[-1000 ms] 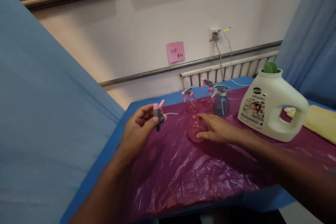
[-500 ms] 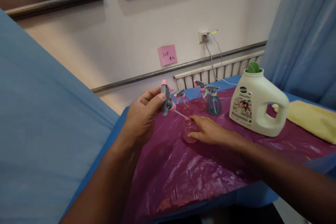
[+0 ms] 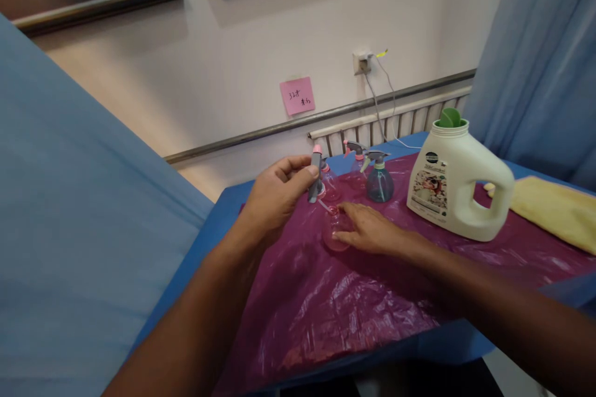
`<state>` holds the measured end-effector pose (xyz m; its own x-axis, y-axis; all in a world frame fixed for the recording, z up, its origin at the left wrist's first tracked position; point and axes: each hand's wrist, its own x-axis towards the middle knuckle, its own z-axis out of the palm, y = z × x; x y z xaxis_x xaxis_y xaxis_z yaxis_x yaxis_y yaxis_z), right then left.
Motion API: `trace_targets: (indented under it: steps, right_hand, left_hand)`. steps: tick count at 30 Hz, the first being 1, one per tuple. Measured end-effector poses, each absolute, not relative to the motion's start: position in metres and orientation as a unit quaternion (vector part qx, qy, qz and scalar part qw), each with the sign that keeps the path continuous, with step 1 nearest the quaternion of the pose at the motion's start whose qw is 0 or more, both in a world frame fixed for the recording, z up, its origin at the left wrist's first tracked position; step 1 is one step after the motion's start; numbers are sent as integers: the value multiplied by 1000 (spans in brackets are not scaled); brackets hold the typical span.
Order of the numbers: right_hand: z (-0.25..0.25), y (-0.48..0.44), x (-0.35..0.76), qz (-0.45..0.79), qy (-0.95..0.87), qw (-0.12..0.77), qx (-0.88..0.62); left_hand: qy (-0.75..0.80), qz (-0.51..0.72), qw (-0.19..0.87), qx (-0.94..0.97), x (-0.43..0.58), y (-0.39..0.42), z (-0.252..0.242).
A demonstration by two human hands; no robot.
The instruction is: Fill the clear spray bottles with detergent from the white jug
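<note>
My left hand (image 3: 279,195) pinches a grey and pink spray head (image 3: 315,175) between thumb and fingers. Its thin clear tube (image 3: 325,205) points down to the neck of a pink clear bottle (image 3: 334,237); whether the tip is inside the mouth I cannot tell clearly. Around that bottle's neck and right side, my right hand (image 3: 372,229) is closed, keeping it upright on the purple plastic sheet (image 3: 354,304). Just behind stand a pink spray bottle (image 3: 331,185), partly hidden by the spray head, another pink spray bottle (image 3: 357,166) and a teal spray bottle (image 3: 380,185).
A large cream jug (image 3: 459,189) with a green piece in its mouth stands to the right. Beside it lies a yellow cloth (image 3: 554,211). Blue curtains (image 3: 540,68) hang on both sides. Behind the table are a radiator (image 3: 419,113) and a plugged-in cable (image 3: 372,93).
My left hand has moved right with the spray head, bringing it closer above the bottle and shortening the visible tube. My right hand stays on the bottle.
</note>
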<state>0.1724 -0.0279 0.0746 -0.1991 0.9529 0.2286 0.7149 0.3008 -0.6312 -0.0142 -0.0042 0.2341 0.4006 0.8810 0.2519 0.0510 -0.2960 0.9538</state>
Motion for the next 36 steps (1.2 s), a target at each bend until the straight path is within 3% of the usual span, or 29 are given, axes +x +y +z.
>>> trace_targets:
  steps: [9, 14, 18, 23, 27, 36]
  right_hand:
    - [71, -26, 180, 206, -734, 371, -531]
    - [80, -25, 196, 192, -709, 451, -507]
    - [98, -27, 202, 145, -720, 467, -492]
    - [132, -17, 208, -20, -843, 371, -388]
    - [154, 2, 211, -13, -901, 292, -321]
    - [158, 17, 204, -48, -934, 216, -280]
  left_hand:
    - [359, 376, 494, 697, 8, 24, 180]
    - [397, 393, 499, 662, 11, 34, 156]
    - [394, 413, 515, 640, 11, 35, 146]
    - [373, 442, 531, 619, 11, 30, 137]
    - [360, 463, 548, 597, 6, 28, 124]
    - [311, 495, 603, 544, -4, 29, 82]
